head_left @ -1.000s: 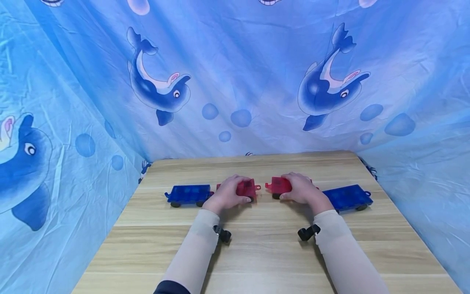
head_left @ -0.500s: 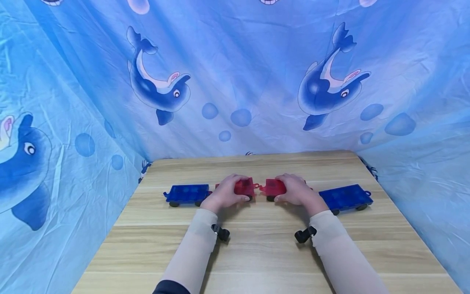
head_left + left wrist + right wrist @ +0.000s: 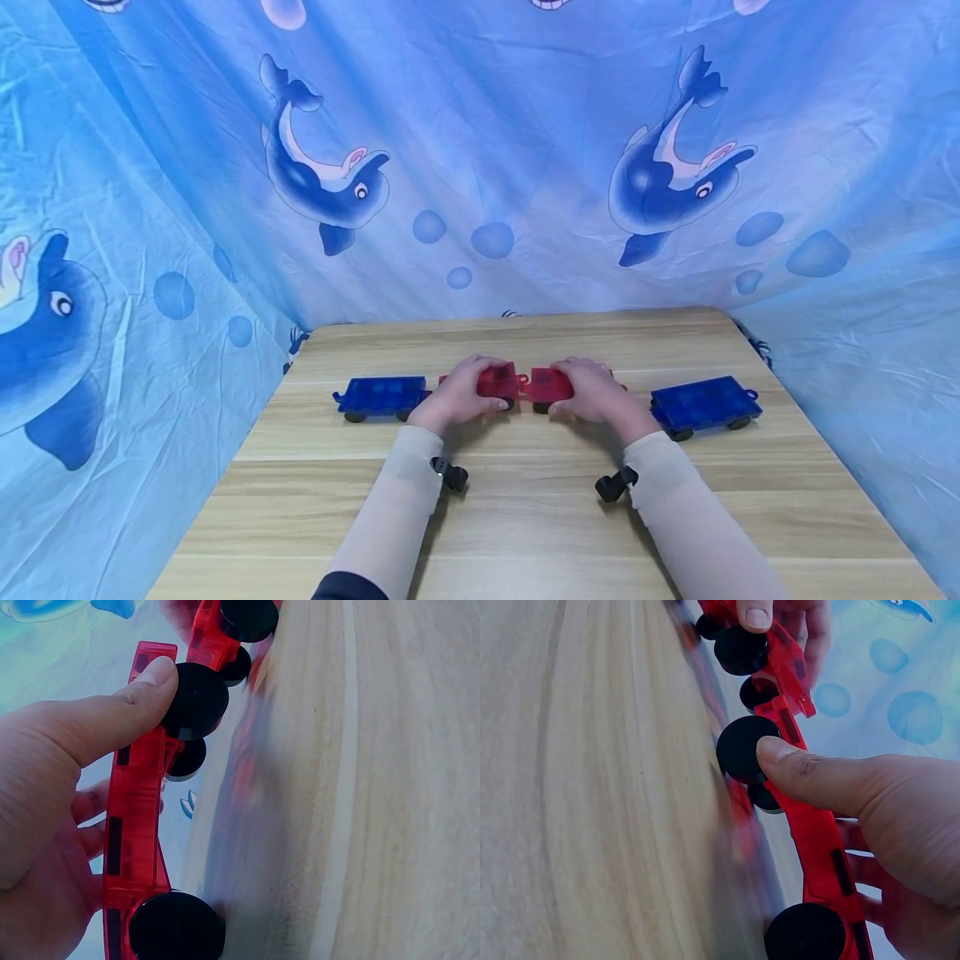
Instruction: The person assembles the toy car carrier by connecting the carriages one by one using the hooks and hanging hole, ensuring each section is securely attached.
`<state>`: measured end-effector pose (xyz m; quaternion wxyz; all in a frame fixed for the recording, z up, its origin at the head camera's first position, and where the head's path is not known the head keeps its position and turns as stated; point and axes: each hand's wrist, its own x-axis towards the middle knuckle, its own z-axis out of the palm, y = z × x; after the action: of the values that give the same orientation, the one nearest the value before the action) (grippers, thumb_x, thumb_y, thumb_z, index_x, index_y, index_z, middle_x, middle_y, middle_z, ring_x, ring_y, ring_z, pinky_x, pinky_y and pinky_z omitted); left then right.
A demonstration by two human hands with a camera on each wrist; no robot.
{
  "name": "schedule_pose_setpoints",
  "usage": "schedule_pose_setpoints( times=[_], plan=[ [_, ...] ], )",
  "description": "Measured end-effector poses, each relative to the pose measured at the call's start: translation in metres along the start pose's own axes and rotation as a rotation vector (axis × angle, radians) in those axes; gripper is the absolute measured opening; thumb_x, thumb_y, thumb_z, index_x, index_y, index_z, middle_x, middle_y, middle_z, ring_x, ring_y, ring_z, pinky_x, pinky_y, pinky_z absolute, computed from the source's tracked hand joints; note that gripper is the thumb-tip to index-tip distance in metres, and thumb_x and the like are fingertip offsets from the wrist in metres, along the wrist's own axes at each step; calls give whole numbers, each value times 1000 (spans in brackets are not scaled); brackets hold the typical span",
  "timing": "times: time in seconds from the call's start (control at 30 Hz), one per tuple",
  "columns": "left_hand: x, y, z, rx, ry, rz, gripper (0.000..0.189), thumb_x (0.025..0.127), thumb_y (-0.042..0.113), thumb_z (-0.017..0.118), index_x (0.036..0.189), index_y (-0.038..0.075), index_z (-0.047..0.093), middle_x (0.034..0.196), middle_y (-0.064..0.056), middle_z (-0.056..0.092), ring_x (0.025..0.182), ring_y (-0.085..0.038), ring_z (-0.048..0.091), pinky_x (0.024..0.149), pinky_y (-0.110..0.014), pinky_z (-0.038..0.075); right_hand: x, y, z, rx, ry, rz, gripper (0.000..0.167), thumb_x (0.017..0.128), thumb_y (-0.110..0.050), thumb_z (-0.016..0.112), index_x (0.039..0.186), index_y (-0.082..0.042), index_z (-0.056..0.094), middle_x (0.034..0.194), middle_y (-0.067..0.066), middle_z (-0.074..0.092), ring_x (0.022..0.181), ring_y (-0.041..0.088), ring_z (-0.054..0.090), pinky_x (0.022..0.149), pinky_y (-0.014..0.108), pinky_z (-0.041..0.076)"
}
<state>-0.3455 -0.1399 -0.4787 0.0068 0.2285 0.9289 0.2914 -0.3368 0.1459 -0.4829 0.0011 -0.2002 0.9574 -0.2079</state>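
Observation:
My left hand [image 3: 465, 396] grips a translucent red toy train car [image 3: 133, 832] with black wheels, thumb on the near side by a wheel and fingers behind the far side. A second red toy train car [image 3: 814, 832] is held the same way by my right hand [image 3: 592, 393], the thumb pressing beside its front wheel. Between the hands, the ring [image 3: 522, 380] of the left red car overlaps the hook of the right one in the head view. Behind my left hand, a blue toy train car [image 3: 386, 393] lines up with the left red car's rear end, partly covered by my wrist.
Another blue toy train car [image 3: 705, 402] stands apart on the right, slightly angled, its ring pointing right. All the cars are on a light wooden table [image 3: 540, 517]. A blue dolphin-print cloth [image 3: 510, 150] hangs behind the table and on both sides.
My right hand has moved left with its red car, closing the gap to the left red car and leaving the right blue car behind. My left hand has shifted only slightly left.

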Motion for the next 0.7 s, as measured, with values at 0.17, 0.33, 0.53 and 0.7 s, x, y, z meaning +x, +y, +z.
schedule_pose_setpoints(
  times=[0.17, 0.33, 0.53, 0.7],
  plan=[
    [0, 1, -1, 14, -17, 14, 75, 84, 37, 90, 150, 28, 57, 141, 3, 58, 132, -24, 55, 108, -48, 49, 1, -1, 3, -8, -2, 16, 87, 82, -43, 90, 154, -11, 52, 152, 14, 54, 141, 39, 46, 116, 60, 33],
    [0, 0, -1, 24, -20, 15, 75, 84, 36, 91, 150, 27, 57, 142, 1, 58, 132, -25, 55, 109, -48, 49, 2, -2, 5, -11, -6, 26, 87, 82, -44, 90, 154, -12, 52, 154, 14, 52, 143, 39, 45, 117, 60, 32],
    [-1, -1, -2, 40, -24, 2, 75, 83, 37, 92, 149, 27, 58, 140, 1, 59, 132, -25, 55, 109, -48, 49, 2, -1, 5, -12, -2, 19, 88, 82, -44, 90, 154, -11, 52, 153, 14, 53, 142, 39, 46, 116, 60, 33],
    [-1, -1, -4, 39, -29, -1, 76, 83, 37, 92, 150, 27, 57, 140, 2, 59, 131, -24, 55, 108, -48, 50, 3, 0, 7, -20, 0, 14, 88, 82, -45, 90, 154, -11, 51, 153, 13, 53, 142, 39, 46, 116, 60, 33]
  ],
)
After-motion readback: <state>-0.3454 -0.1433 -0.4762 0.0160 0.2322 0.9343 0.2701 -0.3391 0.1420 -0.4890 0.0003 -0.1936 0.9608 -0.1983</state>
